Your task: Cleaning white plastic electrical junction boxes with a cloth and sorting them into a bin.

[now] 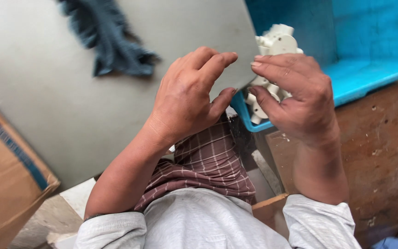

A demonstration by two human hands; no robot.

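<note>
Two hands are in view, both the person's own. The right hand (300, 92) grips one cream-white moulded plastic fitting (272, 50), a round body with short stubby outlets; its fingers curl over the top and the thumb presses from below, so the middle of the piece is hidden and only the upper cap and lower stubs show. The left hand (187, 94) holds nothing: its fingers are loosely bent and apart, the fingertips just short of the right hand's fingertips, not touching the fitting as far as can be seen.

One blue plastic crate (369, 41) sits tilted on the worn brown wooden bench (383, 147). The fitting is held over the crate's near corner; the visible part of the crate's floor is bare.

One brown cardboard box (3, 170) stands at the far left, with a blue stripe along its edge. One dark grey-blue rag (109, 39) lies crumpled on a grey sheet (42, 83). A checked maroon cloth (208, 161) covers the person's lap.
</note>
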